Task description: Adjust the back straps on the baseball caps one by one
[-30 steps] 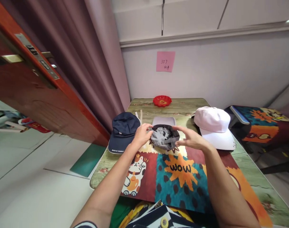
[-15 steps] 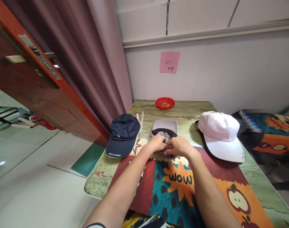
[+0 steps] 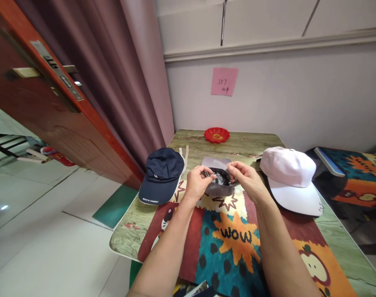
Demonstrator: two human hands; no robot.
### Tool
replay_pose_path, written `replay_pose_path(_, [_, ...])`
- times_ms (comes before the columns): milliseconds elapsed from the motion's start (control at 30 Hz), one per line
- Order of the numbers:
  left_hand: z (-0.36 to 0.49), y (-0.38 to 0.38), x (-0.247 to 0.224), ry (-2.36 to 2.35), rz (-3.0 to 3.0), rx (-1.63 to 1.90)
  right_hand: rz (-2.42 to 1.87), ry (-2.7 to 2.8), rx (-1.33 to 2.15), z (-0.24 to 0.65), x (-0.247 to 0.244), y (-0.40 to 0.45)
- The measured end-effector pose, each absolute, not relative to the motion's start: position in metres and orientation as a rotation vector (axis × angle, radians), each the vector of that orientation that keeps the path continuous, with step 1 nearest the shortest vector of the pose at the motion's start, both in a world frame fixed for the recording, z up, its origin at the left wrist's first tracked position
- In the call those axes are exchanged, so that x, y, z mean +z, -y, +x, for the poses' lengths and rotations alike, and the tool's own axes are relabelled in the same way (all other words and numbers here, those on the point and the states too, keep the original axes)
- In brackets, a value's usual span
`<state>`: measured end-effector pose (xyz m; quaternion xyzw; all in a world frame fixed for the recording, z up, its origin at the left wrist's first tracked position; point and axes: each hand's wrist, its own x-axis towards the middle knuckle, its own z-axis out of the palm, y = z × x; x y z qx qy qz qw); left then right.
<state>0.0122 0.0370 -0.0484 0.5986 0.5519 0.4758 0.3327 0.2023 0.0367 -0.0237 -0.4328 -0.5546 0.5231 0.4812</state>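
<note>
A grey cap (image 3: 219, 189) lies upside down on the table between my hands, its brim (image 3: 213, 162) pointing away from me and its dark inner band showing. My left hand (image 3: 199, 179) pinches the left side of the cap's rim. On the right side of the rim, my right hand (image 3: 241, 174) pinches the edge between thumb and fingers. A navy cap (image 3: 163, 167) rests to the left, brim toward me, with pale straps behind it. To the right sits a white cap (image 3: 287, 166) with its brim facing me.
A red scalloped dish (image 3: 217, 135) stands at the table's back. A colourful mat (image 3: 225, 255) marked "WOW" covers the near tabletop (image 3: 123, 237). A wooden door (image 3: 52, 123) and purple curtain (image 3: 138, 82) are at left. A pink note (image 3: 224, 81) hangs on the wall.
My hands have moved apart, from inside the grey cap out to its two sides. The near side of the cap now stands higher and more open. The view has shifted slightly.
</note>
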Motion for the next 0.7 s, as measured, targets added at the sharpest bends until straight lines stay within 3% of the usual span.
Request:
replay_pose_path(233, [0.026,-0.034,-0.042,-1.523,1.718,1.280,-1.024,1.379,1.259,0.184,-0.038,-0.037])
replay_pose_path(700, [0.023,-0.031,-0.044,-1.203,1.618,1.176,-1.111,1.253,1.265,0.196,-0.032,-0.040])
